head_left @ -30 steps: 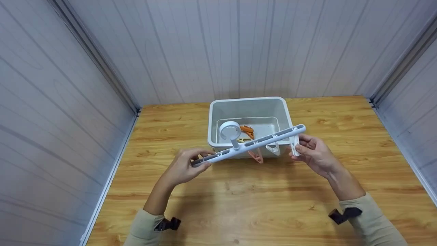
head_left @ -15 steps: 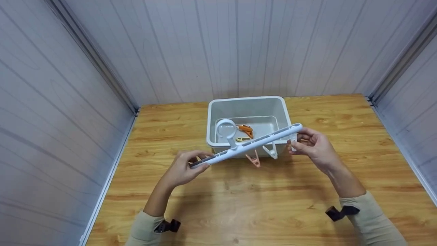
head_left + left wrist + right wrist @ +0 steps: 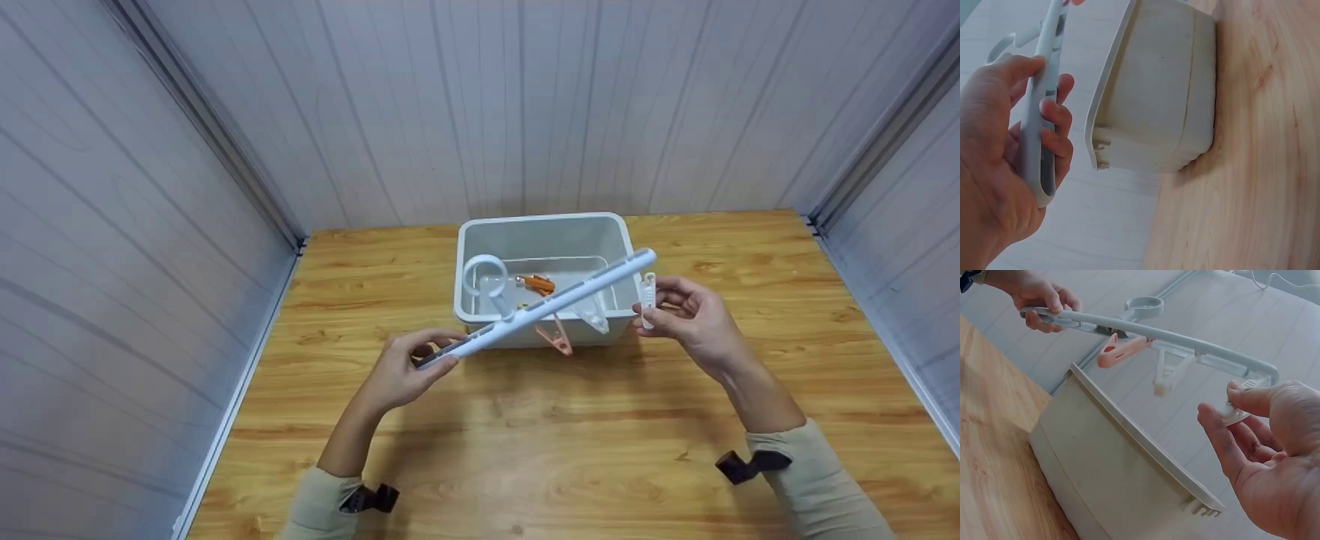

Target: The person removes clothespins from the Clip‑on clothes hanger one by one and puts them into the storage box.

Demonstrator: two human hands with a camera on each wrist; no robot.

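My left hand (image 3: 409,367) grips the near left end of a white clip hanger (image 3: 574,292), a slotted bar with a round hook (image 3: 485,276). The bar slants up to the right over the box. From it hang a pink clothespin (image 3: 1123,352) and a white clothespin (image 3: 1169,374). At the bar's far end my right hand (image 3: 694,322) pinches another white clothespin (image 3: 649,301) between thumb and fingers. In the right wrist view that clothespin overlaps the bar's tip; the fingers partly hide it.
A pale grey box (image 3: 551,218) stands on the wooden table (image 3: 517,450) beneath the hanger. Inside it lie an orange clothespin (image 3: 538,284) and a mostly hidden yellow piece. Panelled walls (image 3: 495,112) enclose the table at the back and both sides.
The hanger's right end has tilted up and shifted left. The clothespin in my right hand, earlier overlapped by the bar's end, now shows beside it. The hanging clothespins have swung.
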